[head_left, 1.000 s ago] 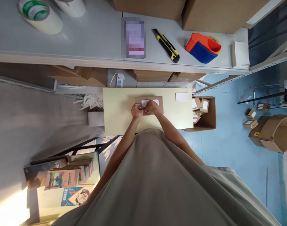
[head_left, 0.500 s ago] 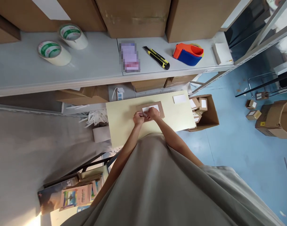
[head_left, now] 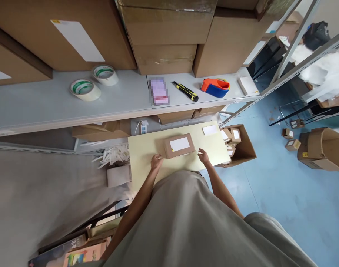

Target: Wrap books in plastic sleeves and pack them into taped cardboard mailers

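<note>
A small cardboard box [head_left: 169, 150] with a white label [head_left: 179, 144] on its top lies on the pale yellow tabletop [head_left: 143, 174]. My left hand [head_left: 156, 162] is just left of the box, apart from it, its fingers loosely bent and holding nothing. To the right of the box hovers my right hand [head_left: 203, 156], fingers apart, also without anything in it. Near the right end of the tabletop rests a stack of white labels [head_left: 209, 129].
A grey shelf [head_left: 125, 100] carries tape rolls [head_left: 86, 90], a utility knife [head_left: 186, 91], an orange and blue tape dispenser [head_left: 215, 88] and large cartons [head_left: 165, 59]. Right of the tabletop, an open carton [head_left: 245, 148] holds several small boxes. White paper strips [head_left: 116, 154] are heaped at left.
Both hands have left the label and moved apart to either side of the box. The label now lies flat on the box top. The camera view has tilted up.
</note>
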`<state>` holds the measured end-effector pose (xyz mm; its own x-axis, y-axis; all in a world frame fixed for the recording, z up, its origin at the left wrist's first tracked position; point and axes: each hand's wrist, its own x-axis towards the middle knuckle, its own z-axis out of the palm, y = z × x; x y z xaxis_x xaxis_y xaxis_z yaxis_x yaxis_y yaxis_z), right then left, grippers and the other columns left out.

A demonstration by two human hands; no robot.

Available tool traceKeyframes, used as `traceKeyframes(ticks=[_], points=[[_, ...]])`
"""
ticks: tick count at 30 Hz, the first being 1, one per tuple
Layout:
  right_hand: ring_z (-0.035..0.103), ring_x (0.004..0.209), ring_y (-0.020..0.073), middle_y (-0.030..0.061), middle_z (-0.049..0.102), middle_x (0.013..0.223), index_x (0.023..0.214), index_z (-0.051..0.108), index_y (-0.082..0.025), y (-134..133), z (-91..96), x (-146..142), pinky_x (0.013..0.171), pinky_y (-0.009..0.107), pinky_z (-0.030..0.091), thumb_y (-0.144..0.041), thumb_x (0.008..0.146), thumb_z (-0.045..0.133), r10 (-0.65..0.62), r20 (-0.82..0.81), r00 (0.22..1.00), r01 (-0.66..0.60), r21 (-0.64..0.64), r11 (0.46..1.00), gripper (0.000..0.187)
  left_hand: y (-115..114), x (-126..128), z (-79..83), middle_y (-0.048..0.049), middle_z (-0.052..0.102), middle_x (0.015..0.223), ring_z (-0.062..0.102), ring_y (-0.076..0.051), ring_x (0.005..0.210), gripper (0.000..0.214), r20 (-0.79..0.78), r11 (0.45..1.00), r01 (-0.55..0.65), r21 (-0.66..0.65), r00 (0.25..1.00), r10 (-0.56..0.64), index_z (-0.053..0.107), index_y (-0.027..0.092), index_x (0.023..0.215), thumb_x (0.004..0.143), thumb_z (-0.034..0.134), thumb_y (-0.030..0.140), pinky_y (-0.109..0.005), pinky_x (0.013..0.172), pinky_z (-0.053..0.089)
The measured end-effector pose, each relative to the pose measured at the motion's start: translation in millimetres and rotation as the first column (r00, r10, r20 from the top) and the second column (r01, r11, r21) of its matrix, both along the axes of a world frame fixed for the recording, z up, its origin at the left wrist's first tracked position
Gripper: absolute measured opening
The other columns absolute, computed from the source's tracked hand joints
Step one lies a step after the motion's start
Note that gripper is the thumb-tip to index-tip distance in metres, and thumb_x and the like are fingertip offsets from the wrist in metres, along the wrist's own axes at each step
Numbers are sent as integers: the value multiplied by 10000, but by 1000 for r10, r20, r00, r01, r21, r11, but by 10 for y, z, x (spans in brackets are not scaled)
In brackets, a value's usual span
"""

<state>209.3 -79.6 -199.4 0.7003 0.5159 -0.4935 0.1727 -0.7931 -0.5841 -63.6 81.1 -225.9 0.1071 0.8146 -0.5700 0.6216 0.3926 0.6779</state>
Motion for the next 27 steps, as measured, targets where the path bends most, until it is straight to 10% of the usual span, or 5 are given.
traceKeyframes(ticks=[6, 15, 27], points=[[810, 1305, 335, 157, 862, 1338, 1179, 874, -206, 19, -127, -320, 1041, 436, 691, -266, 874, 754, -5, -87, 996, 23, 217, 976, 333, -149, -21, 101, -77, 885, 1091, 833, -342, 1111, 278, 100, 978, 206, -4, 974, -205, 824, 249, 944, 668, 845, 251, -366, 907, 635], [861, 1067, 337, 148, 899, 1107, 1057, 877, -210, -148, 241, -29, 997, 419, 667, -573, 909, 799, -162, 75, 984, 134, 289, 948, 399, -136, 207, 518, -26, 904, 1050, 842, -279, 1118, 353, 87, 951, 203, 232, 970, -228, 883, 274, 959, 991, 722, 586, -283, 879, 584], [871, 976, 291, 129, 906, 1003, 895, 804, -203, -187, 103, 94, 846, 334, 670, -528, 836, 829, -213, -40, 976, 217, 194, 957, 331, -246, 318, 210, -56, 863, 835, 829, -271, 880, 433, -54, 959, 246, 139, 969, -240, 884, 264, 886, 1014, 674, 620, -304, 744, 496]])
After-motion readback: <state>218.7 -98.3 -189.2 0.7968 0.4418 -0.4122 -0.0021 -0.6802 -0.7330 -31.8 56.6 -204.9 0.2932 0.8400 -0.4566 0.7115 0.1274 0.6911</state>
